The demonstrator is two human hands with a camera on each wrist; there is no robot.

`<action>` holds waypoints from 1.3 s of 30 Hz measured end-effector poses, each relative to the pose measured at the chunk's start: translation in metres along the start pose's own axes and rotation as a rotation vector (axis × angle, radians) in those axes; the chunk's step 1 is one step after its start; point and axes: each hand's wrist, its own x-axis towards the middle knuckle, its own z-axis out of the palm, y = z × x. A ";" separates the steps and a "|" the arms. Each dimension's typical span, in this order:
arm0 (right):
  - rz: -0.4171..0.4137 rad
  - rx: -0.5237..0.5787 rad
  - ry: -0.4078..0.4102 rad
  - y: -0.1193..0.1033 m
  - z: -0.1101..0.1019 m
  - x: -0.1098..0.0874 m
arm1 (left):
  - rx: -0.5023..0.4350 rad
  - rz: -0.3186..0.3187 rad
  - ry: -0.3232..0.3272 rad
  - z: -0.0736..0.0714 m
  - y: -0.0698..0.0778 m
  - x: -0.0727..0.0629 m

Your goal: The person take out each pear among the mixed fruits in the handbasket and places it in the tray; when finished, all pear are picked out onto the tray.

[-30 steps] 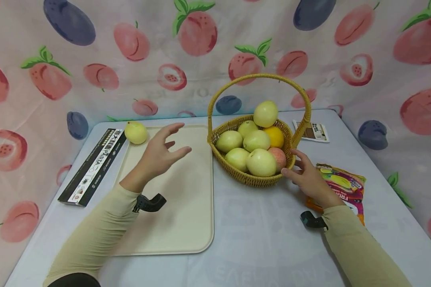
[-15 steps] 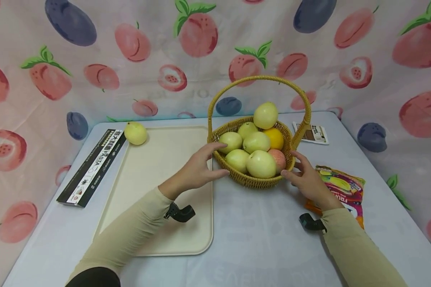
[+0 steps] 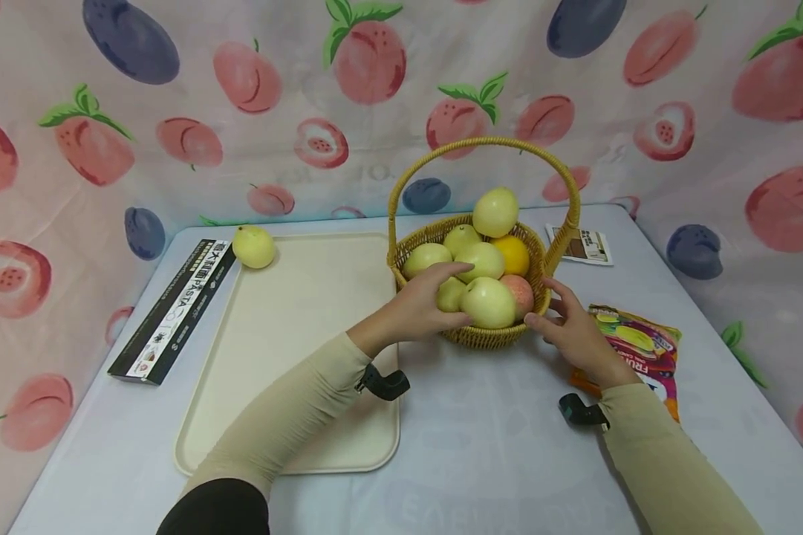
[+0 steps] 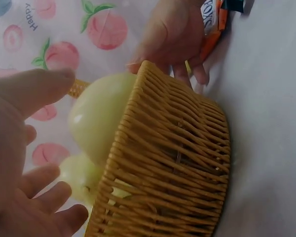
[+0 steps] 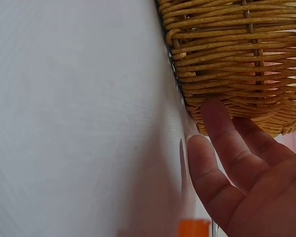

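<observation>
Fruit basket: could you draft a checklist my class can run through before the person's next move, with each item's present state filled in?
1. Basket upright on the table: ok.
2. Right hand touching the basket: ok, at its right side.
3. Left hand gripping a fruit: not ok; its thumb and fingers are spread above the basket's near left side.
4. Bare space on the tray, if a fruit is to go there: ok; one pear sits at its far left corner.
5. Highest pear secure: cannot tell; it sits above the other fruit towards the back and might roll if they shift.
</observation>
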 end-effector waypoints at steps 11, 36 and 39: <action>0.005 0.012 -0.004 -0.001 0.001 0.001 | -0.051 -0.046 -0.078 0.004 0.005 0.028; 0.003 0.020 -0.004 0.002 0.001 0.003 | 0.059 0.032 -0.164 0.010 0.003 0.041; 0.006 0.011 -0.004 0.002 0.001 0.002 | 0.071 0.025 -0.176 0.010 0.003 0.041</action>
